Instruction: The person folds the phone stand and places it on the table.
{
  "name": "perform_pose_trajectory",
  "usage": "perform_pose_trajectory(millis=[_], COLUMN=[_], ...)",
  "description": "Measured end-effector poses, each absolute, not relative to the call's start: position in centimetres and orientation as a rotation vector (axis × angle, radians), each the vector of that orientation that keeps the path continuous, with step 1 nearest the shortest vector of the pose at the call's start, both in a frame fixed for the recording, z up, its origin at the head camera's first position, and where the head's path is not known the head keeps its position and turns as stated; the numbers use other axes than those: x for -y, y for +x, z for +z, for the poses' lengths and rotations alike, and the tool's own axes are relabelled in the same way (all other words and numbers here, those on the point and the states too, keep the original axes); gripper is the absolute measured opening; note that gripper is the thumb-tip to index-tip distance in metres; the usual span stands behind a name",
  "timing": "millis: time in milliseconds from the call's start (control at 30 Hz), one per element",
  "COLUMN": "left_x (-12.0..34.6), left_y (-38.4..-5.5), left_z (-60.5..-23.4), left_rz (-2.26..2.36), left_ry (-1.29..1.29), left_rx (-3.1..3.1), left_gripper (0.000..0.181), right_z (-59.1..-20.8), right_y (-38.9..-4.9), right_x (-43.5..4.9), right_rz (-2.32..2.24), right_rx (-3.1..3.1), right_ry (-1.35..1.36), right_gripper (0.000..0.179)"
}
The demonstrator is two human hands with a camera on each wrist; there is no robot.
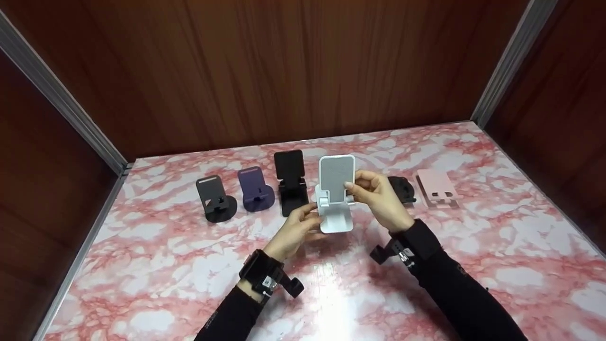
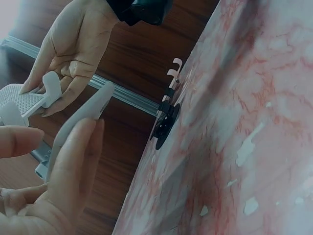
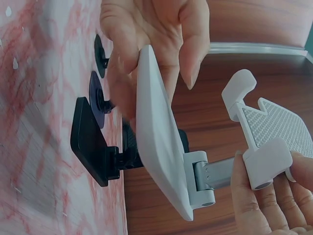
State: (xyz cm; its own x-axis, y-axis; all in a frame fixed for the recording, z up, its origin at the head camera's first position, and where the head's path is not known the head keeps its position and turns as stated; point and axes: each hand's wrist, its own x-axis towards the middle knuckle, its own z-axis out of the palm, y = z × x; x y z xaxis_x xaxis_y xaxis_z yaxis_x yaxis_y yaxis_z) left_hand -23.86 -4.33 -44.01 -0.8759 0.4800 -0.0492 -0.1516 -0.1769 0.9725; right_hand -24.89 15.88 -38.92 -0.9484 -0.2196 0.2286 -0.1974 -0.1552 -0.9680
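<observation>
A white phone stand (image 1: 337, 218) with a grey textured pad on its upper plate is held off the marbled table between both hands. My left hand (image 1: 296, 228) grips its base from the left, the thumb and fingers on either side of the base edge. With thumb and fingers, my right hand (image 1: 378, 195) pinches the right edge of the upper plate (image 3: 279, 125). In the right wrist view, a metal arm (image 3: 217, 172) joins the base (image 3: 157, 132) to the upper plate. The stand is unfolded, its two front hooks pointing outward.
To the left stand a dark grey phone stand (image 1: 211, 191), a purple one (image 1: 252, 182) and a tall black one (image 1: 289, 165). Right of the hands lie a black round-based stand (image 1: 401, 189), partly hidden, and a pink stand (image 1: 436, 183). Wood-grain walls (image 1: 303, 71) enclose the table.
</observation>
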Motion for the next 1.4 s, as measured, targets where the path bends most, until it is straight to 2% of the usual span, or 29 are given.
perform_pose_trajectory(millis=[1233,1400], left_x=[4.36,4.32], left_y=[-23.54,-23.62], left_z=[-44.01,-44.16], left_rz=[2.047,2.053], left_ry=[0.397,0.402], left_rx=[-1.692,-1.663], left_gripper=[0.048,0.049], right_z=[-39.3,-39.9], right_y=[-24.9,-25.28], right_x=[-16.16,-15.96], right_rz=[-2.249,-2.221], right_rx=[-2.206,-2.279], right_ry=[-0.544,-0.551], right_gripper=[0.026,0.039])
